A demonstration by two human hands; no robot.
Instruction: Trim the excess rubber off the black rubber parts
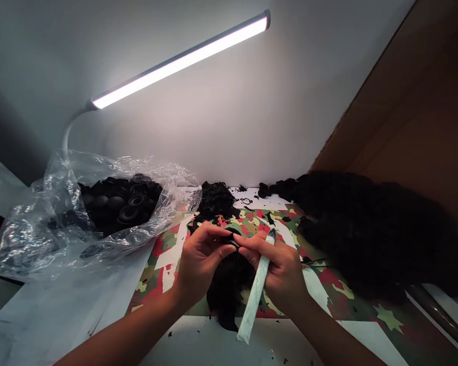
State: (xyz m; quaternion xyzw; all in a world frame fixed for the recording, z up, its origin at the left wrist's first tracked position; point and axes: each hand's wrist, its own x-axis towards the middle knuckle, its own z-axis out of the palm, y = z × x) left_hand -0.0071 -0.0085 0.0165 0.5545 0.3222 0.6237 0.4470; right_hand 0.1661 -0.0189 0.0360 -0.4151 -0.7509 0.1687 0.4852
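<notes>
White wall point(229, 127) closes off the far side of a table spread with a camouflage cloth point(328, 284), lit by a strip lamp point(183, 58) overhead. Above the cloth's middle, a small black part point(232, 240) is pinched between both hands. The left hand point(200, 259) is curled tight on it. The right hand point(282, 269) is closed around a tape-wrapped tool point(254, 300) while its fingertips touch the part. A dark pile point(227, 290) lies on the cloth under the hands. The cloth's right side is crowded by a large black heap point(374, 229) against a cardboard panel point(416, 112). Its far edge is taken by a scrap heap point(216, 201). Left of the cloth, a clear plastic bag point(41, 229) of black round pieces point(122, 201) is spread. Bare surface is left only along the cloth's near edge.
</notes>
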